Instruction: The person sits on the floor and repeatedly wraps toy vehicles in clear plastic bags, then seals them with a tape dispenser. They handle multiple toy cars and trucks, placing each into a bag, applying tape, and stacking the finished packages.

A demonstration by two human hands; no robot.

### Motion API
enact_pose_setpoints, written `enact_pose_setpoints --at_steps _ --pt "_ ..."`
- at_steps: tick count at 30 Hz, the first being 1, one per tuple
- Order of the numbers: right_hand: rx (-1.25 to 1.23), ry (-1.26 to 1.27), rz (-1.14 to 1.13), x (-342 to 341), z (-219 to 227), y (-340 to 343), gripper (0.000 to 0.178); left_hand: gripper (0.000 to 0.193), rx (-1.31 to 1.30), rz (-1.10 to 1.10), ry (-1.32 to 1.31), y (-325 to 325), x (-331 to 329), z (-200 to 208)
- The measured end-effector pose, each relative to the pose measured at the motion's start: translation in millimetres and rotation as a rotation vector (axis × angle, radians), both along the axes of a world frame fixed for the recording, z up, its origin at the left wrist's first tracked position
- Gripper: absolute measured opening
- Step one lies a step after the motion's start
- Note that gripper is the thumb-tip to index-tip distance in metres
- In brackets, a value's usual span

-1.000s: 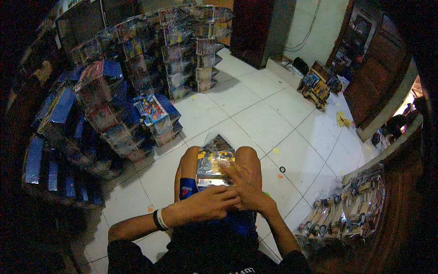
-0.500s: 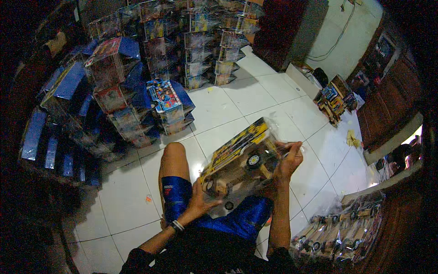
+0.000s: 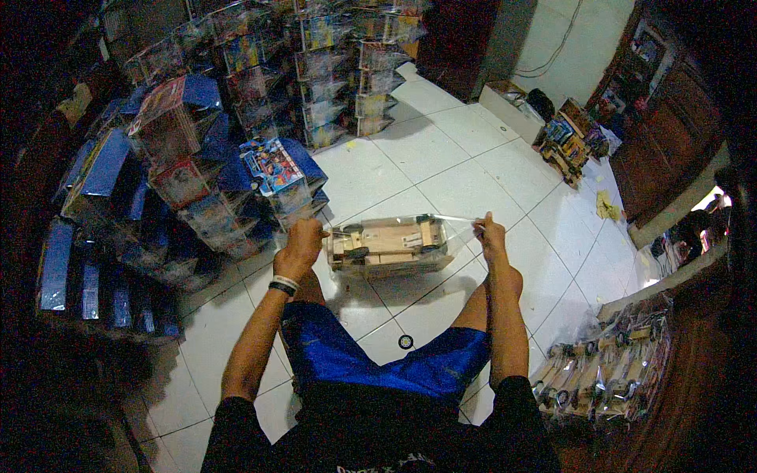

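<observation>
Head view: a wooden toy truck (image 3: 392, 238), underside showing, hangs in clear wrap (image 3: 457, 218) between both hands. Left hand (image 3: 300, 248) is closed, seemingly on film at the truck's left end, though dim light blurs it; right hand (image 3: 490, 234) pinches film stretched from its right. Pulling hard could tear the film and drop the truck. Stacked boxes (image 3: 276, 167) crowd its far left; tiled floor (image 3: 481, 177) gives room beyond and rightward.

Open floor (image 3: 465, 162) past wooden vehicle (image 3: 390, 243), stacked boxes (image 3: 177, 185) blocking left
</observation>
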State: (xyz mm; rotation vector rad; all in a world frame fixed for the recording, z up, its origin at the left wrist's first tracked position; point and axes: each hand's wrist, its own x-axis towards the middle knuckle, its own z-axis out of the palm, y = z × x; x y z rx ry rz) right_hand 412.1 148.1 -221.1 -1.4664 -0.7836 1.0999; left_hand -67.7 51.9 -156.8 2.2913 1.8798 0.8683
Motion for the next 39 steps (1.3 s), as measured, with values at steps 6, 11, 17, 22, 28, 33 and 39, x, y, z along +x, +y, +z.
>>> enact_pose_setpoints --at_steps 6,11,17,22,28,33,39 --pt "-0.195 -0.483 0.063 29 -13 0 0.048 0.027 -0.157 -0.083 -0.126 32 -35 -38" --pt "0.230 -0.971 -0.287 1 32 -23 0.070 0.026 -0.346 0.014 -0.203 22 -41 -38" --pt "0.724 -1.444 0.561 -158 11 -46 0.059 0.026 -0.387 -0.017 -0.220 15 -43 -29" --pt "0.541 -1.153 0.732 -191 -8 -51 0.024 0.035 -0.139 0.070 0.163 -7 -8 -13" --pt "0.656 -0.996 0.640 -180 -15 -78 0.031 0.040 -0.171 -0.416 -0.089 12 99 -64" --pt "0.628 -0.947 0.599 -189 -2 -104 0.039 0.037 -0.391 -0.263 0.015 20 103 -93" --pt "0.315 -0.574 -0.095 -79 -6 -144 0.021 0.027 -0.254 -0.304 -0.121 21 91 -88"
